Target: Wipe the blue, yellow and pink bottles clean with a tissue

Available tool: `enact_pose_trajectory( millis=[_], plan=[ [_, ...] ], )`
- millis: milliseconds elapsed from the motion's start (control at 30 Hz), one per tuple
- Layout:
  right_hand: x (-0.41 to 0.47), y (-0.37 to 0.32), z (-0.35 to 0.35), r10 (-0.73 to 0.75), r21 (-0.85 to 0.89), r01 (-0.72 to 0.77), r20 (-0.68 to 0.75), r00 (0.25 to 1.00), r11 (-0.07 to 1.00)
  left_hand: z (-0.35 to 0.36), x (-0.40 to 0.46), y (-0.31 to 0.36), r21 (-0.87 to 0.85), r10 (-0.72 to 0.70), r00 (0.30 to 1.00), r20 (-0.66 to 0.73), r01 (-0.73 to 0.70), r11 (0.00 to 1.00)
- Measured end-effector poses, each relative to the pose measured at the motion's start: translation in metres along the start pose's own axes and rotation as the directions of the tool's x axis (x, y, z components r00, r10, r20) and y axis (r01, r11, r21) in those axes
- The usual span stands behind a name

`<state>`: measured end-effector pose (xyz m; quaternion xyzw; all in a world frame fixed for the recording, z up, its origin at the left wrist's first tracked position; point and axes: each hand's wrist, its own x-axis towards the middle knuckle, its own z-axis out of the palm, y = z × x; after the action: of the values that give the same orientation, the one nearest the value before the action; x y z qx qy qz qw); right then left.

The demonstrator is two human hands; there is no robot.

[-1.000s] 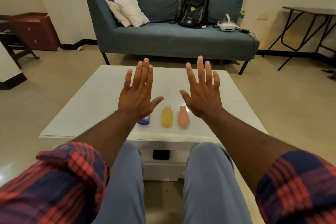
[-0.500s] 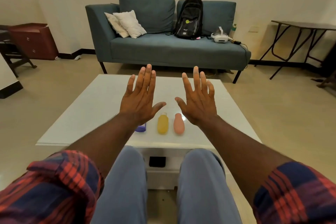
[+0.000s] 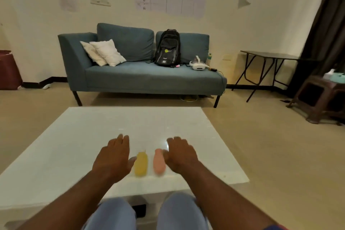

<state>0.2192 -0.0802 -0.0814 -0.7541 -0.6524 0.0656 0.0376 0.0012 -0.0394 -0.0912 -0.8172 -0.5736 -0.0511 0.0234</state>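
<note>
Plainly the task stands at its very start: no bottle is lifted and neither hand holds a tissue. Both hands hover low over the near part of the white table (image 3: pixel 74 136), backs up. The left hand (image 3: pixel 113 157) has its fingers extended and relaxed, grasping nothing; the yellow bottle (image 3: pixel 141 163) lies on its side just beside its thumb, on the inner side of the fingers. The right hand (image 3: pixel 181 155) looks loosely spread and likewise grasps nothing, though blur hides the fingertips; the pink bottle (image 3: pixel 159 162) lies just beside its thumb, possibly touching it, which I cannot settle. The two bottles lie between the hands, side by side and slightly apart. The blue bottle does not show; it may be hidden under the left hand.

No tissue appears on the table near the fingers. A pale box on the brown stool (image 3: pixel 317 97), well apart to the right of the right fingers, may be tissues, but it is too small to tell. The next move, I judge, calls for fetching a tissue first, then taking up one bottle in the other hand.
</note>
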Motion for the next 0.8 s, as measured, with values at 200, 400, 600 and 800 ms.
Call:
enact_pose_trajectory(
  millis=[200,400,600,800],
  plan=[
    [-0.001,0.019,0.037,0.118,-0.039,-0.112,0.223,0.968,0.993,0.028,-0.003,-0.013,-0.080,-0.018,1.000,0.026,0.020,0.997],
    [0.006,0.028,0.058,0.116,-0.067,-0.101,0.286,0.951,0.993,0.035,0.004,-0.011,-0.095,-0.005,1.000,-0.025,0.002,0.995],
    [0.022,0.024,0.058,0.040,-0.067,-0.021,0.287,0.957,0.998,0.055,0.013,-0.016,-0.069,0.018,1.000,0.001,-0.018,0.997],
    [0.025,0.022,0.050,-0.026,-0.134,0.077,0.351,0.936,0.988,0.093,0.023,-0.030,-0.120,0.023,0.999,0.032,-0.019,0.993]
  ],
)
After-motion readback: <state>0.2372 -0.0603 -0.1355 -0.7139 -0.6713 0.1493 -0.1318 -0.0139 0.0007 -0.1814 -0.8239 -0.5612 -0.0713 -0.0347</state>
